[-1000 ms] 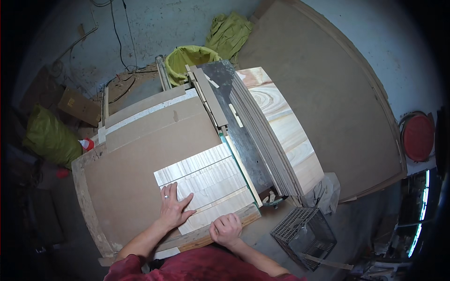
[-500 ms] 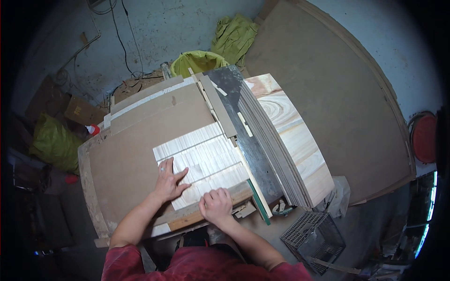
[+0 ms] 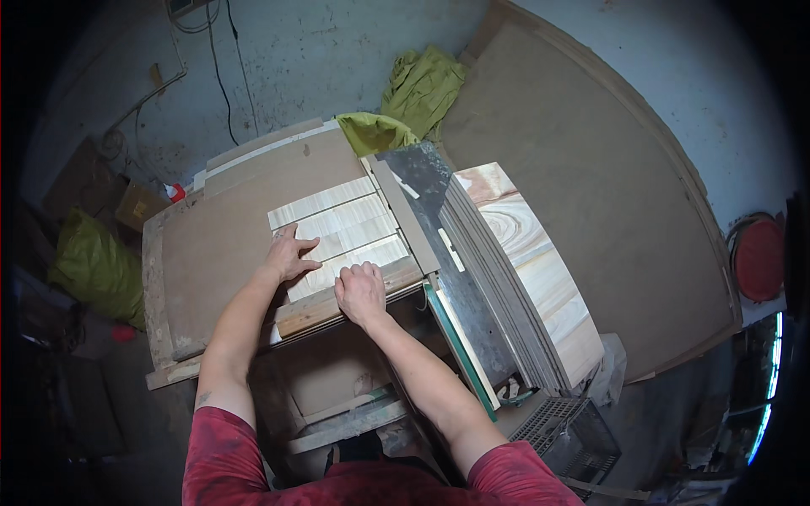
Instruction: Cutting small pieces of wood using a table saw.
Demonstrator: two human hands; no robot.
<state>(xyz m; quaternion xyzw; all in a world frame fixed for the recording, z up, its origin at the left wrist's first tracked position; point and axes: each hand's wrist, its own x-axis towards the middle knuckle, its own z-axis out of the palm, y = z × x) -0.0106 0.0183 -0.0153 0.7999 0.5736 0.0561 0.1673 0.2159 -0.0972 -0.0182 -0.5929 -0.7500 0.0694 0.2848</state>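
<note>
A pale wooden panel (image 3: 337, 221) with dark parallel grooves lies flat on a brown sheet board (image 3: 215, 253) on the worktable. My left hand (image 3: 291, 255) rests on the panel's left edge, thumb and fingers spread. Along the panel's near side runs a wooden bar (image 3: 308, 318). Over that bar my right hand (image 3: 361, 293) is closed, its curled fingers reaching the panel's near edge; its palm side is hidden. The panel's right edge is beside a brown strip (image 3: 403, 207) next to the dark metal tabletop (image 3: 483, 337).
To the right are stacked brown boards (image 3: 498, 278) and a pale wood-grained board (image 3: 540, 266). Big brown sheets (image 3: 591, 194) lean on the wall. A grey plastic crate (image 3: 574, 443) stands low at right; a yellow-green sack (image 3: 375, 135) lies beyond the table.
Both hands have moved forward, away from me, along with the panel, the wooden bar and the brown sheet board. More of the space below the table's near edge now shows.
</note>
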